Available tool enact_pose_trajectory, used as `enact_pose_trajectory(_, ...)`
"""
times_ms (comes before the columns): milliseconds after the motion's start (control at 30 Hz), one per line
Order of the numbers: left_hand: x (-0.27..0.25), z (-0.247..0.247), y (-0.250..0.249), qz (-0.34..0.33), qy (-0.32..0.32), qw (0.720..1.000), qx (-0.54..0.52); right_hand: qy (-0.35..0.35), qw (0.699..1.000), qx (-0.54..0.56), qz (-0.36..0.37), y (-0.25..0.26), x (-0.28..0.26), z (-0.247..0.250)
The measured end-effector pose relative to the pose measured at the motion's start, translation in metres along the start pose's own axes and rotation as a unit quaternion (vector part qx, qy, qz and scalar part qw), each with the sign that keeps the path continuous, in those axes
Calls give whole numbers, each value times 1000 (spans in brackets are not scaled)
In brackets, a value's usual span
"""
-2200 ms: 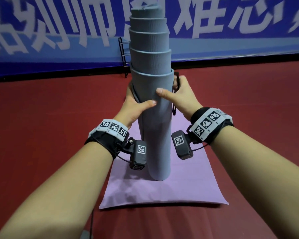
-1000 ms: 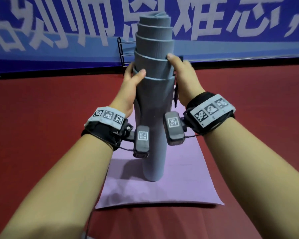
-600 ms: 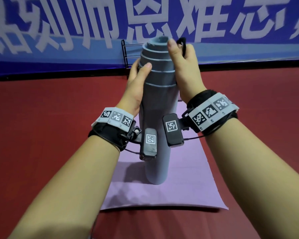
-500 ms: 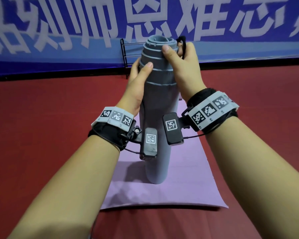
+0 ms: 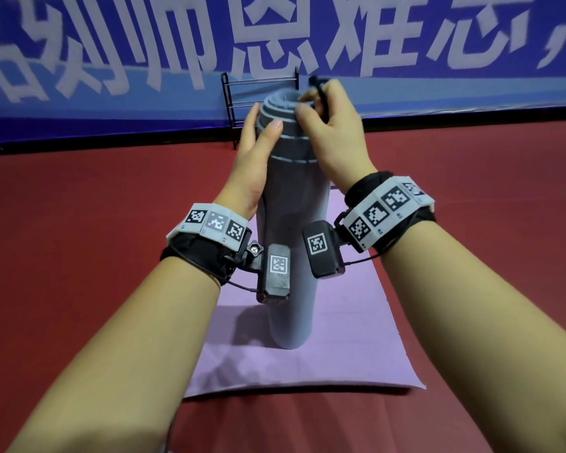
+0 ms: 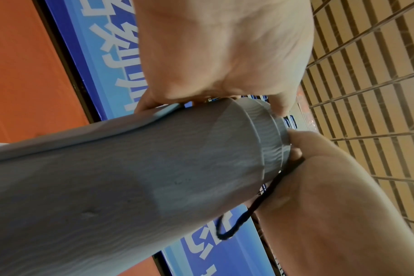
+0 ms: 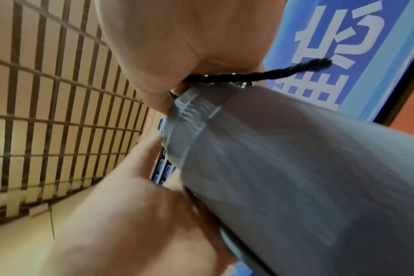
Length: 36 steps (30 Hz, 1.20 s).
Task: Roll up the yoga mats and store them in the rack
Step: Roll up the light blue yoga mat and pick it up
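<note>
A grey mat [image 5: 288,197], rolled up, stands on end on a flat purple mat [image 5: 350,338]. My left hand [image 5: 262,123] wraps round the roll just below its top, thumb in front and fingers behind. My right hand [image 5: 321,106] sits curled on the top end, pinching a black cord [image 5: 319,89] while its fingertips press on the inner layers. In the left wrist view the cord [image 6: 248,211] hangs in a loop beside the roll [image 6: 130,177]. In the right wrist view the cord [image 7: 272,73] sticks out over the stepped end of the roll [image 7: 307,168].
A black wire rack [image 5: 258,89] stands on the red floor [image 5: 79,240] right behind the roll, against a blue banner [image 5: 111,44] with white characters. The purple mat's near edge lies close to my body.
The roll's stepped-up inner layers have been pushed down, so the top is much shorter. Both hands climbed from mid-roll to its top end; the right still holds the cord.
</note>
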State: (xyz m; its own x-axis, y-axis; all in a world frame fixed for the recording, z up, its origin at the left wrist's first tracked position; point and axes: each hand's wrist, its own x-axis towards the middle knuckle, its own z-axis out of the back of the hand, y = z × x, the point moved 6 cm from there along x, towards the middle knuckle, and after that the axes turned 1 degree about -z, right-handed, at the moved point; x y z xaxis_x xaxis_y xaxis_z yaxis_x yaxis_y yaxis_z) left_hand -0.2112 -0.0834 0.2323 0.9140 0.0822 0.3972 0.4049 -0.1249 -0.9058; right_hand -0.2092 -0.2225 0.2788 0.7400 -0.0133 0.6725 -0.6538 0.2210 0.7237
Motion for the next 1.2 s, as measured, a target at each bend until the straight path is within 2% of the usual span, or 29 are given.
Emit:
enact_pose_trajectory(167,0,8,1,-8,0,999,48,34,997,-65,-4,-11,-9,-8)
enact_pose_trajectory(333,-1,10,5,-1,-30,994,110,55,987,-147,-18,-22,-18,-15)
enact_pose_trajectory(433,-1,14,5,0,-50,995,88,61,990,-119,-37,-24,-18,-16)
enact_pose_trajectory(533,3,19,7,-1,-56,995,77,24,997,-34,-61,-31,-17,-11)
enact_pose_trajectory(733,10,35,20,4,-74,994,76,25,993,45,-101,-45,-16,-33)
enact_pose_trajectory(933,13,40,27,16,-60,996,66,41,994,6,-102,-52,-16,-40)
enact_pose_trajectory(1033,10,41,29,31,-18,996,78,74,994,0,-84,-49,-21,-34)
enact_pose_trajectory(1067,8,41,32,38,-3,997,70,84,994,-6,-76,-47,-24,-32)
enact_pose_trajectory(1200,-3,49,39,74,-27,997,-20,90,994,-38,-49,-41,-29,-24)
